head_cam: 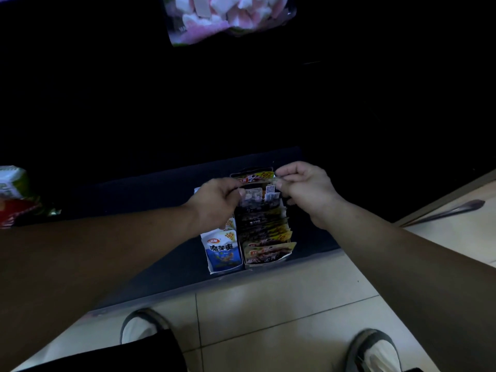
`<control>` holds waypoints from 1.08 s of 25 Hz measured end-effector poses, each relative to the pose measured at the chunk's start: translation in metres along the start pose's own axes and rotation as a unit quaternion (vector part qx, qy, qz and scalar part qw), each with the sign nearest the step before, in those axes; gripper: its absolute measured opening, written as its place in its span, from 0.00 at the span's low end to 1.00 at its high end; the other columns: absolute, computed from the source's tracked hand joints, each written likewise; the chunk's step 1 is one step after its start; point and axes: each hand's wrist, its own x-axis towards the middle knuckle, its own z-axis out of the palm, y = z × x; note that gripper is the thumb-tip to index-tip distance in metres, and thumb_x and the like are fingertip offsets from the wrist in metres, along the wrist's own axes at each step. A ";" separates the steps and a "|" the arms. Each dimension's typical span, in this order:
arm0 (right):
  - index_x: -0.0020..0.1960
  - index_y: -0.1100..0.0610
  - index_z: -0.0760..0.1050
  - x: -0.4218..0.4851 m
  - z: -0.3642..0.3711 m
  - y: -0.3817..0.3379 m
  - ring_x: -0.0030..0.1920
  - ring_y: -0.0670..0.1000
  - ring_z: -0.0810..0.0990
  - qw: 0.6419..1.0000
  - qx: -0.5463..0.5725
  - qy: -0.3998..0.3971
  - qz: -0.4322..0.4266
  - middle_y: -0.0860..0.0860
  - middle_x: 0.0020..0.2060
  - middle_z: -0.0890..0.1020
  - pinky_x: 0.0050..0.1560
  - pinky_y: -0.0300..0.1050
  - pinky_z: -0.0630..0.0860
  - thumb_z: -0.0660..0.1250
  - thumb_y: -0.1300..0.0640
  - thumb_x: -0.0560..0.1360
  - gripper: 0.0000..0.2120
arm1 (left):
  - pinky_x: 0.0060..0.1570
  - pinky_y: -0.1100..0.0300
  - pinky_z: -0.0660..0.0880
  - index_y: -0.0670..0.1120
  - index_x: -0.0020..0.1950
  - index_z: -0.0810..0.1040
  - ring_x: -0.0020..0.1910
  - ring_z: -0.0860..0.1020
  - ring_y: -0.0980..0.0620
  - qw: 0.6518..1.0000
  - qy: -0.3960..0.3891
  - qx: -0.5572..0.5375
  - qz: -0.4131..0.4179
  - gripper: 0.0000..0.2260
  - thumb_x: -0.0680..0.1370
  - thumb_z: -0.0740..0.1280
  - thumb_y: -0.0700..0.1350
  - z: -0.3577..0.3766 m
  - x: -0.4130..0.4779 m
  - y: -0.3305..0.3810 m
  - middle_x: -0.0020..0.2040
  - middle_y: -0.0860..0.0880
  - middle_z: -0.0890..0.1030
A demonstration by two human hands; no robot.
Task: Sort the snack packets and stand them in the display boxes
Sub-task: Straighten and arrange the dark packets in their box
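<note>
dark brown snack packet (255,196), barcode side toward the camera, is pinched at its 2 upper corners, the left hand (217,201) on 1 and the right hand (306,190) on the other. gripping both corners likely keeps it flat and upright as it goes in at the far end of the right display box (268,260), where matching brown packets stand in a row. just beside it, the blue-and-white display box (224,267) holds konjac packets (222,249). both boxes sit on a dark low shelf (150,200). a marshmallow bag (228,20) shows well apart at the top, and green and red packs (13,189) lie far left. only the tightly packed row seems likely to resist.
</note>
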 end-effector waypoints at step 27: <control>0.57 0.64 0.81 0.007 -0.014 0.006 0.50 0.60 0.87 0.954 0.031 -0.115 0.275 0.61 0.53 0.86 0.50 0.54 0.84 0.61 0.73 0.64 0.23 | 0.38 0.55 0.82 0.44 0.57 0.74 0.46 0.82 0.44 0.951 0.107 -0.260 -0.127 0.06 0.85 0.62 0.46 -0.009 -0.004 -0.006 0.54 0.42 0.82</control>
